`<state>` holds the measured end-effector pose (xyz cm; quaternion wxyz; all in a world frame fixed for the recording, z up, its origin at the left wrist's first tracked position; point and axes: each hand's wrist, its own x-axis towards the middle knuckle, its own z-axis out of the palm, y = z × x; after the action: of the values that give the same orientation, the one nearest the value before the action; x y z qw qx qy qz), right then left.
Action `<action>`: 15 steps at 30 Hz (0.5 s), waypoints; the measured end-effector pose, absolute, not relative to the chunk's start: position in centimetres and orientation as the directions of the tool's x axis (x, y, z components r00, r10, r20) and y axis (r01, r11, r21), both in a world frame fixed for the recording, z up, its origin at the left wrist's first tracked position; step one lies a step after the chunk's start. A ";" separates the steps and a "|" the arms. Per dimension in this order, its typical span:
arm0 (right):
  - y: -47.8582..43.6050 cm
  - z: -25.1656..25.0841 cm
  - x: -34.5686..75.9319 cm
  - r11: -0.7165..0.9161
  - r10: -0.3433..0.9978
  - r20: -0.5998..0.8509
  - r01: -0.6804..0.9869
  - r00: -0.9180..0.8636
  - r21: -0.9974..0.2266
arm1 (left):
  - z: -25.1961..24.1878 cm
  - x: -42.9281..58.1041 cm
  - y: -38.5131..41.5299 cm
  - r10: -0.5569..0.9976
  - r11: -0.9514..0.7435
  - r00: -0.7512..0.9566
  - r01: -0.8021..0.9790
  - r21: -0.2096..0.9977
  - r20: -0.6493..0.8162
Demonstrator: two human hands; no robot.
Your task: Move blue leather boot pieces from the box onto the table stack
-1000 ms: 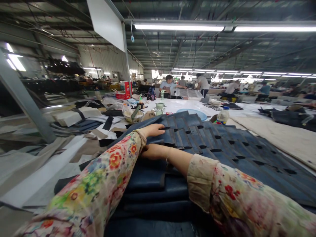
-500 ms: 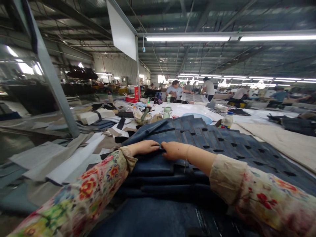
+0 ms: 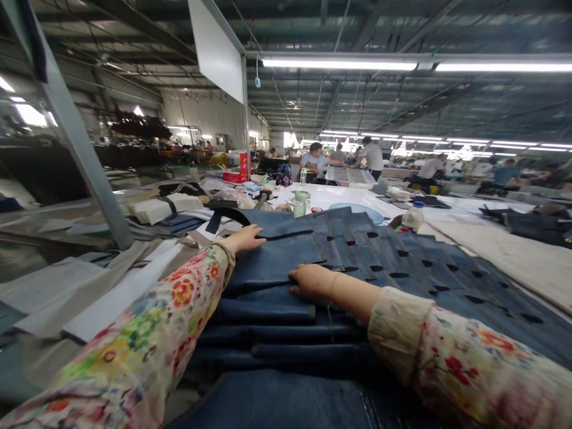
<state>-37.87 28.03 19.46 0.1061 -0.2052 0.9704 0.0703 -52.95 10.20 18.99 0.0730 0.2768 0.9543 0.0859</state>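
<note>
Faces a white worktop bearing overlapping rows of dark-blue panels. Rests the left hand, fingers spread, on the left end of one panel; curls the right hand at its near edge, cannot tell whether pinching.

Overhead tubes glare white beneath a dim ceiling.

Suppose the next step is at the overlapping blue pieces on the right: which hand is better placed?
Probably the right hand: it is nearer to the overlapping blue pieces, while the left hand is farther left.
</note>
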 end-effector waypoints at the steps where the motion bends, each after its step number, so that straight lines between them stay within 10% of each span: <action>1: 28.0 19.3 -37.9 0.907 -0.383 -0.233 -0.412 -0.894 0.088 | 19.0 -52.2 10.4 0.576 0.811 -0.807 0.544 0.218 -0.129; 9: 29.4 21.0 -39.4 0.944 -0.320 -0.230 -0.329 -0.919 -0.002 | 16.8 -44.2 10.6 0.815 0.577 -0.554 0.802 0.154 -0.170; 15: 34.9 24.0 -43.0 0.987 0.065 -0.059 0.073 -0.996 -0.142 | 14.8 -44.8 10.7 0.848 0.530 -0.529 0.845 0.068 -0.042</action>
<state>-43.02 34.86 24.01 0.0270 0.0345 0.9964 -0.0724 -44.83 10.72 14.76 0.0348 0.4842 0.8740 0.0198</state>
